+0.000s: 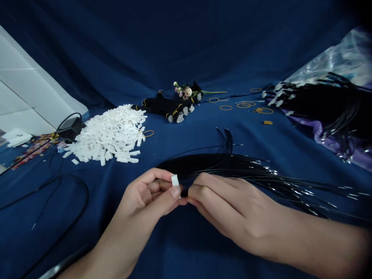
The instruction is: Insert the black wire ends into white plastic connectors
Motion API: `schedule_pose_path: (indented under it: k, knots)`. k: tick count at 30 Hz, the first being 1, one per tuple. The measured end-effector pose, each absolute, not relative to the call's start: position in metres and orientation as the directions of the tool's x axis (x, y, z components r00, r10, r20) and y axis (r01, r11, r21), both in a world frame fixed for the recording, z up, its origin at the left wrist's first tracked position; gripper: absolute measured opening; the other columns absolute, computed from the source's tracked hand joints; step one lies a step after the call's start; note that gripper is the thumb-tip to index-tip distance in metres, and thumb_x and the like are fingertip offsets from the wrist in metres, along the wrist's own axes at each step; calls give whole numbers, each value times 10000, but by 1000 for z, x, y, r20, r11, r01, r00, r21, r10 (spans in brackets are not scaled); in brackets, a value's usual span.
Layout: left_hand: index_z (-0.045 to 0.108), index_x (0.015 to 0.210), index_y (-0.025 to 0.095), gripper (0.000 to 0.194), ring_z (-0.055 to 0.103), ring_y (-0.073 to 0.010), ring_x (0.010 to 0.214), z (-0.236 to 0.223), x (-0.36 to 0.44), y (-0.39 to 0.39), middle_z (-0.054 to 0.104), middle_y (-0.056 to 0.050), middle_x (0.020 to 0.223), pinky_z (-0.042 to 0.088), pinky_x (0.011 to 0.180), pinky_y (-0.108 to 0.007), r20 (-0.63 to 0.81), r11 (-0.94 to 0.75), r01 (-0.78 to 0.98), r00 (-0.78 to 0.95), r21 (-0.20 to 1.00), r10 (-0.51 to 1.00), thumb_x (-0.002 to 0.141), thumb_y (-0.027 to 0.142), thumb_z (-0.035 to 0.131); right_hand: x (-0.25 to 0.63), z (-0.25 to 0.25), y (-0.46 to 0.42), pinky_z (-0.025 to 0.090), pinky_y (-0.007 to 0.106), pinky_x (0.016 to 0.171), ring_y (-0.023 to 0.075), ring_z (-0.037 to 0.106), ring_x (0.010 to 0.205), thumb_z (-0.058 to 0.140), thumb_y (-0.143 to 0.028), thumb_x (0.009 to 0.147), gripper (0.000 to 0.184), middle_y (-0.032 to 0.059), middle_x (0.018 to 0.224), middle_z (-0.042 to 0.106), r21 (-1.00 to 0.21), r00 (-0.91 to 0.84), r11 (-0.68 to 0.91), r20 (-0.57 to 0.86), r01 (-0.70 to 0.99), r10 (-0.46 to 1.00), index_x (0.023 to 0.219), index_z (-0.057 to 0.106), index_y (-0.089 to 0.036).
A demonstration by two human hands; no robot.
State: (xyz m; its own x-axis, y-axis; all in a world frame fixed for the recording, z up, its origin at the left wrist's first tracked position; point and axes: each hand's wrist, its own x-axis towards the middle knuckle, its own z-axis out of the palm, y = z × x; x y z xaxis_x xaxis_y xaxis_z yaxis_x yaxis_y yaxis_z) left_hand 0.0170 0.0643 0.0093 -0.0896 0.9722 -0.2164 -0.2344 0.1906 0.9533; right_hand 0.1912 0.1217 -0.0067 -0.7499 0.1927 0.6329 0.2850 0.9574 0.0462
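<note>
Two bare hands are working close together above a dark blue cloth. The left hand is pinching a small white block upright between thumb and fingers, while the right hand is closing narrowly on a sheaf of fine black fibres, keeping their ends gathered beside the block. A heap of similar white blocks is lying within reach ahead and to the left.

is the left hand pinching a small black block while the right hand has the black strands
One thing is off: the small block pinched by the left hand is white, not black, as the head view shows. The right hand does have the black strands.
</note>
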Motion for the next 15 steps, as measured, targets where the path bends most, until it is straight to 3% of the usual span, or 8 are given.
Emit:
schedule_pose_path:
  k: [6,8,11,12,14,15]
  knots:
    - [694,835,216,82,711,-86,738,12,13,66,719,44,739,531,687,-121,-205,178,-223,-105,958,973,805,208,770,194,-3,124,381,194,522,75,451,623,434,-67,941,175,15,758,519,-69,-712,957,654,283,258,818,540,-134]
    - [695,831,223,111,726,-99,751,15,12,68,732,45,748,537,684,-127,-193,159,-227,-134,961,972,781,228,793,197,1,128,463,222,650,116,538,788,508,-133,925,73,62,914,571,-75,-653,938,699,337,291,982,554,-131]
    - [697,792,222,133,739,-111,707,20,15,70,758,39,747,532,631,-129,-187,151,-217,-157,964,970,743,224,821,197,7,134,478,392,853,258,522,1086,598,-247,872,292,166,1176,551,-6,-644,877,676,480,357,1122,523,-117]
    - [701,780,221,127,738,-116,695,22,17,69,763,32,737,530,627,-136,-174,141,-200,-153,970,973,742,224,822,197,8,136,475,386,831,257,540,1052,593,-230,859,239,154,1129,581,14,-666,860,639,510,385,1067,537,-126]
    - [725,797,231,113,735,-133,739,26,18,65,772,16,743,534,676,-157,-101,80,-119,-185,990,978,745,256,822,199,15,140,443,277,670,171,576,790,532,-143,850,39,65,847,624,25,-692,833,571,552,441,889,534,-149]
    - [738,832,244,144,731,-154,823,28,16,62,782,5,801,538,741,-175,-35,18,-79,-220,997,975,732,286,832,202,21,142,384,238,585,129,534,649,492,-114,855,54,20,711,588,29,-679,815,571,579,462,830,514,-157]
